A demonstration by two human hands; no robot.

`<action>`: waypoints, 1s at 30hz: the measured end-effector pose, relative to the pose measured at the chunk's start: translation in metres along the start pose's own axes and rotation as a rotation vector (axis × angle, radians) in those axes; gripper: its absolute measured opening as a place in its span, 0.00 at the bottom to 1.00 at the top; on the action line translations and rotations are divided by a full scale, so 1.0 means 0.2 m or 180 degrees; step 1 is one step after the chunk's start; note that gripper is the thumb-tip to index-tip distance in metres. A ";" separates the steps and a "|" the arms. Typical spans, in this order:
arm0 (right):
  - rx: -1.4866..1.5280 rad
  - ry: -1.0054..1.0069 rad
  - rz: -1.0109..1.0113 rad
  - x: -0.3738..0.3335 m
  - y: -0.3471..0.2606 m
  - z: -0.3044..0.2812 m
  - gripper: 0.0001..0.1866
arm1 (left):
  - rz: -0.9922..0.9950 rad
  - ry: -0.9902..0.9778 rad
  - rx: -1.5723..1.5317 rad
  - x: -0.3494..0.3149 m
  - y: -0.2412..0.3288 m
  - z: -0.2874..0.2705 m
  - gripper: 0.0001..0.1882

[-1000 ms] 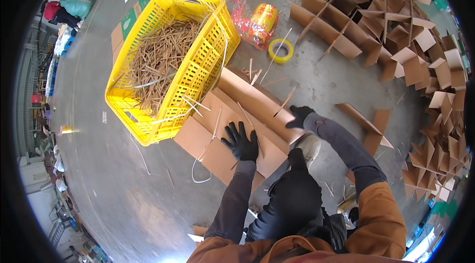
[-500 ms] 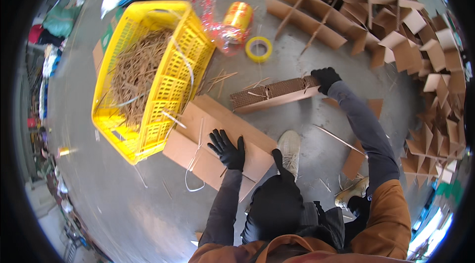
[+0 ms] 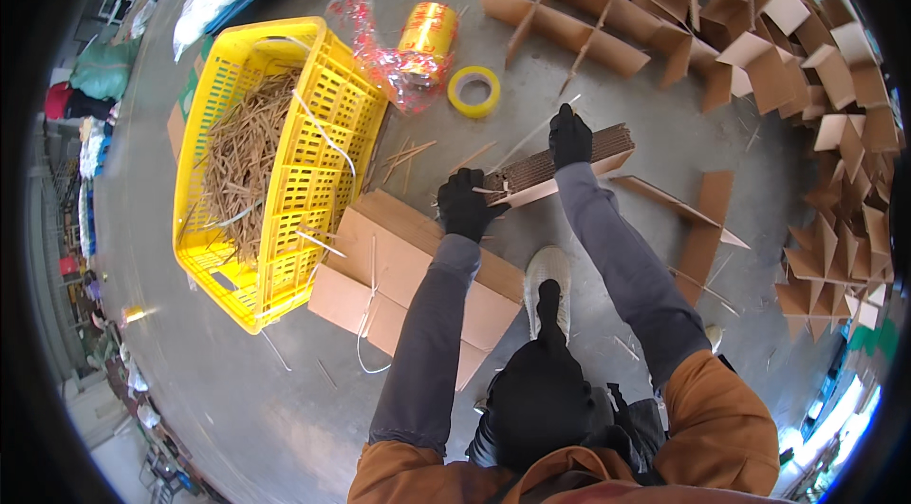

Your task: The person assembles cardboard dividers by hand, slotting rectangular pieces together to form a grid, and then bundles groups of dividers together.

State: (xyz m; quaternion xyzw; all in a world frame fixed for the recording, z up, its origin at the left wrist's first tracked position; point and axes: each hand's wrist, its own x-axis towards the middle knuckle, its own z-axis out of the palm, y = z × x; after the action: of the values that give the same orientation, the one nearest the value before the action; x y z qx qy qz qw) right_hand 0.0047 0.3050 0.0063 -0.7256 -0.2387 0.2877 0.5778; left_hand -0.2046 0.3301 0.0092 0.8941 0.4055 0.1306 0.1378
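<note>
A bundle of brown cardboard strips [image 3: 607,151], packed tight with their edges upward, lies on the floor ahead of me. My left hand [image 3: 465,205], black-gloved, is closed round its left end. Over the bundle, my right hand [image 3: 571,139] is a closed fist gripping a thin white strap [image 3: 531,132], which runs taut from near the left hand and pokes out past the fist. Below my left arm lies a stack of flat brown cardboard [image 3: 351,262] with a loose white strap on it. My left hand covers part of the bundle's end.
A yellow plastic crate [image 3: 327,139] of thin cardboard scraps [image 3: 249,158] stands at left. Beyond the bundle are a yellow tape roll [image 3: 474,91] and a plastic-wrapped yellow roll [image 3: 426,39]. Cardboard dividers [image 3: 607,20] spread along the right; another cardboard piece [image 3: 704,229] lies nearer.
My left hand has left the flat cardboard stack and taken hold of the bundle's left end. My right hand has moved left from the bundle's right end and now pulls the white strap.
</note>
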 end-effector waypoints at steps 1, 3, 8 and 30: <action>0.0327 -0.0484 0.0161 -0.10 -0.14 0.11 0.18 | -0.0111 0.0003 0.0223 -0.04 -0.10 -0.04 0.32; 0.0086 -0.0872 -0.0748 -0.47 -0.36 0.26 0.16 | -0.0259 0.0023 0.0450 -0.13 -0.20 -0.10 0.31; -0.1899 -0.1510 -0.1023 -0.44 0.10 0.20 0.20 | -0.0370 0.0089 0.0630 -0.05 -0.10 0.16 0.16; -0.3500 0.0229 -0.0474 -0.96 0.05 -1.12 0.42 | -0.0989 -0.1121 -0.0928 0.01 -0.05 -0.10 0.37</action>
State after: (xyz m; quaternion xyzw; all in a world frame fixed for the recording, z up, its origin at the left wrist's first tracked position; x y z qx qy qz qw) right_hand 0.0212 0.0155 0.0613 -0.9108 -0.3845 0.0542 0.1405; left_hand -0.2176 0.3417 0.0252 0.8009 0.4845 0.0074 0.3518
